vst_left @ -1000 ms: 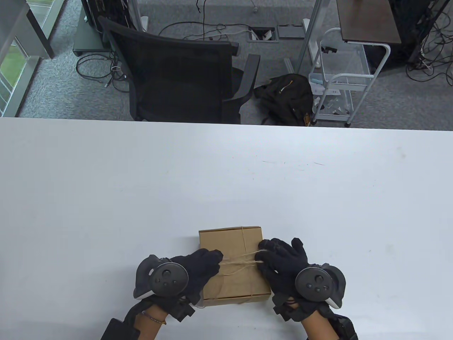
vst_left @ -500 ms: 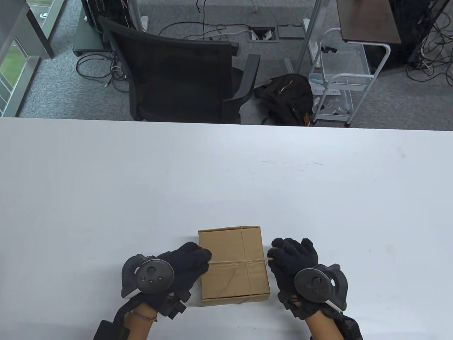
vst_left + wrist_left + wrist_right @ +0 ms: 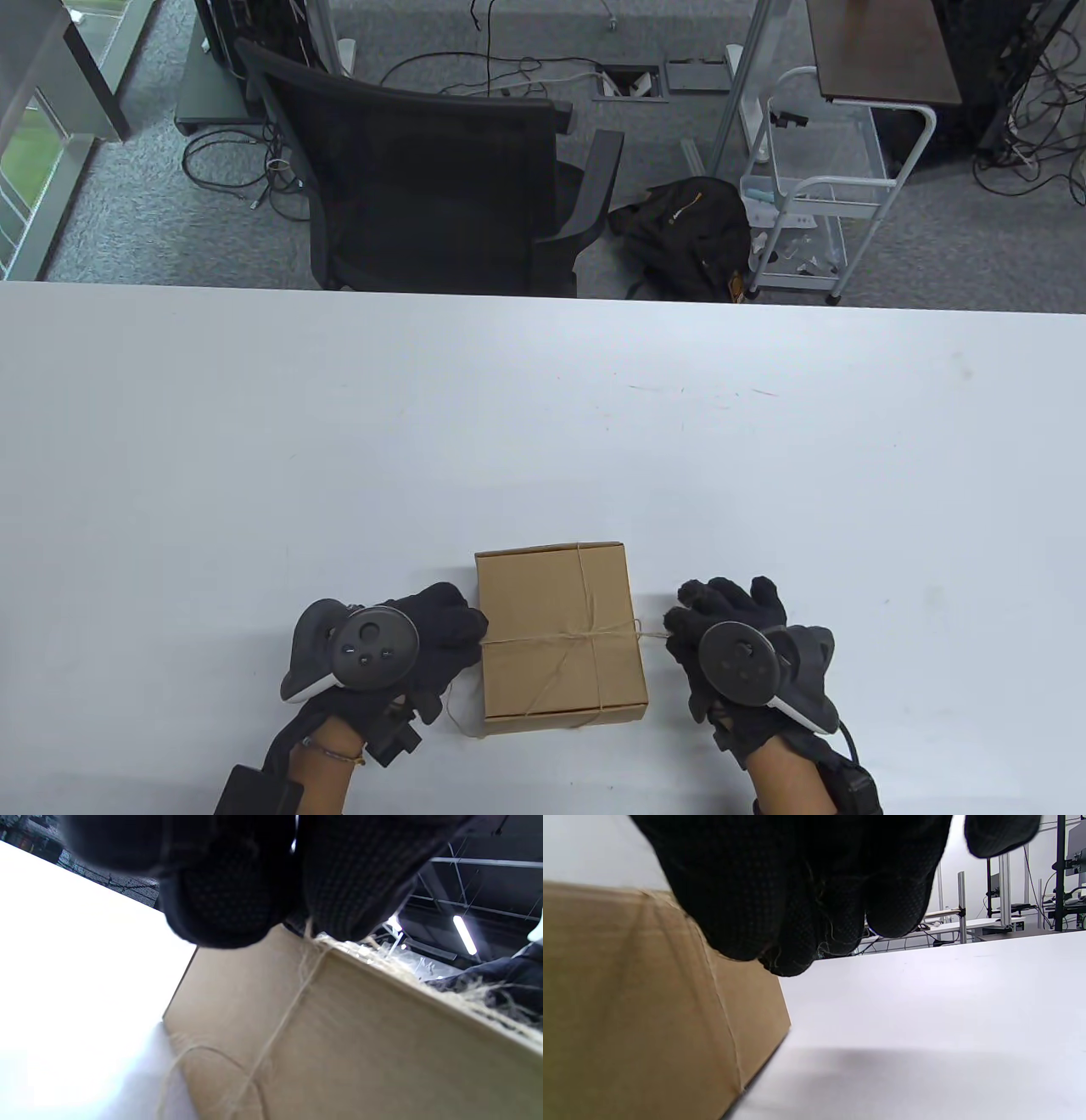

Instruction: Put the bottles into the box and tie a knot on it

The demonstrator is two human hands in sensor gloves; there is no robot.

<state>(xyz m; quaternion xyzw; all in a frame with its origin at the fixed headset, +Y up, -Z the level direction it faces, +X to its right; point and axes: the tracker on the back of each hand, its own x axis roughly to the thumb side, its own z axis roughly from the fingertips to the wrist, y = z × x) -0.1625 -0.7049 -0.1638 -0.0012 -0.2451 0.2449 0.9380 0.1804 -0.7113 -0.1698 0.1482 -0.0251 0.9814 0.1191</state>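
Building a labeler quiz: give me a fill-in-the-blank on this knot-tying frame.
1. The cardboard box sits on the table with its lid ____.
2. The twine crosses on the box's ____ face.
3. The right hand pinches a twine end on the box's ____ side.
4. The left hand is at the box's ____ side.

Missing words: closed; top; right; left

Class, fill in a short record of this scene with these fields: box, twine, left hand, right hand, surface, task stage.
box: closed cardboard box, flat on the table
twine: wrapped both ways over the lid, crossing right of centre; a slack loop lies by the near left corner
left hand: at the box's left side, pinching the twine
right hand: just clear of the right side, pinching a twine end
surface: white table
task stage: bottles not visible; knot being pulled tight
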